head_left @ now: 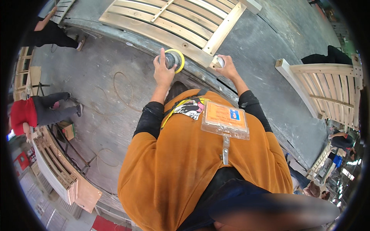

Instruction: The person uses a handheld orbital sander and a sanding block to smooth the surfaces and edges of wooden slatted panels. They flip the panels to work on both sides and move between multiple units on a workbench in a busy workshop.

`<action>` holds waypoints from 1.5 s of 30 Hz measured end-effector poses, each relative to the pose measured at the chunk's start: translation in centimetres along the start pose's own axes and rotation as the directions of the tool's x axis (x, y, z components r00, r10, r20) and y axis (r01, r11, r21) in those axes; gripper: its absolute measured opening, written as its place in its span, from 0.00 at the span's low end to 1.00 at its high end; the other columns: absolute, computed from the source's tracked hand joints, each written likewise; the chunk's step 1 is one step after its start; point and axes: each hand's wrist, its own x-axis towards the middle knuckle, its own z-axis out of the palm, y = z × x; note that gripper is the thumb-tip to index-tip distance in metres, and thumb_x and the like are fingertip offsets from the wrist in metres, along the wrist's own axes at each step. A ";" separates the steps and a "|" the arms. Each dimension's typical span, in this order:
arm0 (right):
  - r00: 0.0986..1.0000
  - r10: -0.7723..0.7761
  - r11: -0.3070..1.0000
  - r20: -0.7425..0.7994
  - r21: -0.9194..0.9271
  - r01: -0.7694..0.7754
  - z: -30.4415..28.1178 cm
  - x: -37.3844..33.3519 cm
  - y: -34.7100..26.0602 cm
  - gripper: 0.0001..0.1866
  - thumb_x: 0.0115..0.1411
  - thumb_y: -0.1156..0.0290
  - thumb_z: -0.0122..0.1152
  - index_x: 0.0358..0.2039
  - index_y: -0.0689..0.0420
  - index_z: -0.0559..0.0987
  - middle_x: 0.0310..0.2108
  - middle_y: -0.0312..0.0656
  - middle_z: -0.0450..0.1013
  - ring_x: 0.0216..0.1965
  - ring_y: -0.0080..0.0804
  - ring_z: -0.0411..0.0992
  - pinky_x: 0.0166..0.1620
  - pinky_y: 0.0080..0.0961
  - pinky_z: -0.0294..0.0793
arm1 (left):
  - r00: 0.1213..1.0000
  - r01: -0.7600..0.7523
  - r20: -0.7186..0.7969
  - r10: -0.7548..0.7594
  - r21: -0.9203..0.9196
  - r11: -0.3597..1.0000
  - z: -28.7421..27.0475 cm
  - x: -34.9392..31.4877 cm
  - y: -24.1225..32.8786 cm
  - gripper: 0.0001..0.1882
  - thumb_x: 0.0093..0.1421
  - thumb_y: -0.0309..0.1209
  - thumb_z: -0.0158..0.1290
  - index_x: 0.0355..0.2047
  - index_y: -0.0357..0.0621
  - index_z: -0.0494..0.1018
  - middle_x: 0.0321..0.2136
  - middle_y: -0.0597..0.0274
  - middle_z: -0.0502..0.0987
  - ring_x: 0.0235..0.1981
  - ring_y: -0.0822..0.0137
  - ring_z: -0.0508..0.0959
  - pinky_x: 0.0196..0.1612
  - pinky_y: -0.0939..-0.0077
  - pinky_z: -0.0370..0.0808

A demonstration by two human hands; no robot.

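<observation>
My left hand (pixel 163 73) is wrapped round a round power sander (pixel 171 59) with a dark body and a yellow pad edge. The sander is tilted on its side, beside the near edge of a slatted wooden panel (pixel 154 32) and apart from it. My right hand (pixel 228 68) closes on the near right corner of the panel's frame, at a short wooden end piece (pixel 214 62). Something whitish shows between its thumb and fingers, too small to make out. The panel lies flat on a grey worktable (pixel 266 73).
A second slatted wooden panel (pixel 327 90) lies on the table to the right. At the left, a person in a red top (pixel 24 113) stands by curved slatted woodwork (pixel 58 165). Another person in dark clothes (pixel 50 34) is farther up. A thin hose or cord (pixel 123 86) loops over the floor.
</observation>
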 end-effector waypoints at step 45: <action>0.988 -0.144 0.985 -0.062 -0.109 0.137 1.7 1.6 4.5 0.24 0.49 0.69 0.69 0.47 0.52 0.72 0.43 0.45 0.72 0.47 0.49 0.71 0.48 0.42 0.68 | 0.954 0.287 0.060 -0.293 0.089 0.954 -2.6 -6.3 -2.0 0.53 0.46 0.37 0.68 0.68 0.73 0.50 0.57 0.50 0.63 0.54 0.47 0.72 0.52 0.57 0.73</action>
